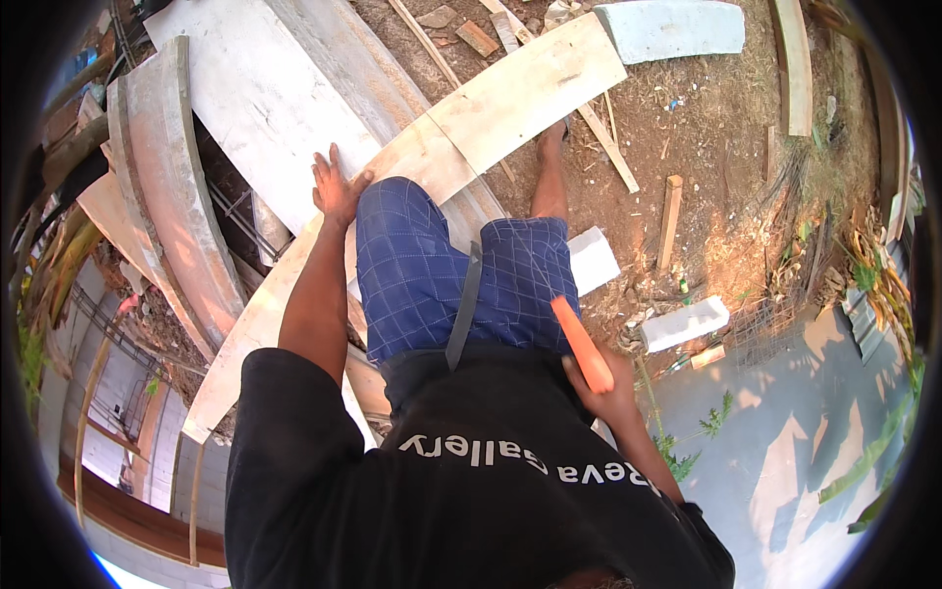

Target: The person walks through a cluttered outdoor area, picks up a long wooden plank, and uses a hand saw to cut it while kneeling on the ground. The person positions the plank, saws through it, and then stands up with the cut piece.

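My left hand [336, 191] presses on a long pale wooden plank [525, 93] with its fingers spread, beside my left knee in blue checked shorts. My right hand [599, 378] grips the orange handle [582, 344] of what looks like a saw, low beside my right thigh. Its thin blade, hard to make out, runs up and away toward a dark line across the plank. The plank lies diagonally from lower left to upper right, over a wide white board [250, 108] and a greyish beam [343, 59].
Curved weathered boards [167, 187] stack at the left beside steel bars. My right foot stands on dirt strewn with shavings and offcuts, near a wooden post [670, 221]. Pale blocks [684, 324] lie at the right, with wire mesh, plants and a grey paved surface [746, 452].
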A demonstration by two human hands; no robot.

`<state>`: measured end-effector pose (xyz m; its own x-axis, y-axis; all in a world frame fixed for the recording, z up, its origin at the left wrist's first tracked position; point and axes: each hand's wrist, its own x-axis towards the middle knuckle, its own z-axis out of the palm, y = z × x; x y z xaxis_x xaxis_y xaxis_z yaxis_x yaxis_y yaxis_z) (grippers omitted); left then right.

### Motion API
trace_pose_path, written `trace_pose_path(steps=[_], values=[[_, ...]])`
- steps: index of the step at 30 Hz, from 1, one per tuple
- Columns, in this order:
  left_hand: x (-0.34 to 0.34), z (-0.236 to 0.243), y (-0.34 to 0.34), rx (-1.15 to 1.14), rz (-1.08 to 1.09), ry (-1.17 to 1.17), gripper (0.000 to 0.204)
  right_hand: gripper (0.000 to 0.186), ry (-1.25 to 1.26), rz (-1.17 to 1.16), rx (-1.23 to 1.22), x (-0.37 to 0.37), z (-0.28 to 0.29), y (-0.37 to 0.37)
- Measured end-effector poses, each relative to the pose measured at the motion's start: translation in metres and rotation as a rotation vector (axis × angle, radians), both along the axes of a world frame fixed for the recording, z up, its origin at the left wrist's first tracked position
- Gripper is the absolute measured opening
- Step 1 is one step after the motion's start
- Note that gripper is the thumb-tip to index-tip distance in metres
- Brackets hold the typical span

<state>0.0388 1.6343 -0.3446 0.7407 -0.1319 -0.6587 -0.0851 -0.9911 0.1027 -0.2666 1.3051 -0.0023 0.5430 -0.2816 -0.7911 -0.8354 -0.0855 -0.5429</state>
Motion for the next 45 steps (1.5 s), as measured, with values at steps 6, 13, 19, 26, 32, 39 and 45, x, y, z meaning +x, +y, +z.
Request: trace_pose_path(steps=[6,13,19,26,32,39,45], values=[[0.004,-0.008,0.005,-0.040,-0.019,0.002,0.113,0.028,-0.155,-0.020,-0.032,0.109,-0.165,0.024],[-0.006,-0.005,0.018,-0.026,0.012,-0.012,0.115,0.038,0.004,0.069,0.004,-0.029,0.049,-0.013],[0.004,-0.007,-0.002,-0.056,-0.023,0.028,0.114,0.033,-0.203,-0.066,-0.084,0.081,-0.190,0.033],[-0.007,-0.007,0.021,-0.042,0.017,-0.008,0.114,0.029,-0.021,0.027,0.017,-0.034,0.023,-0.010],[0.000,-0.001,0.009,-0.055,0.009,0.019,0.114,0.032,-0.026,0.009,-0.009,0.024,-0.068,0.010],[-0.003,-0.004,0.014,-0.057,0.018,0.042,0.115,0.033,-0.060,-0.032,0.016,0.054,-0.093,0.006],[-0.005,0.007,0.013,-0.050,0.036,0.011,0.114,0.044,0.133,0.121,0.080,-0.029,0.057,-0.027]])
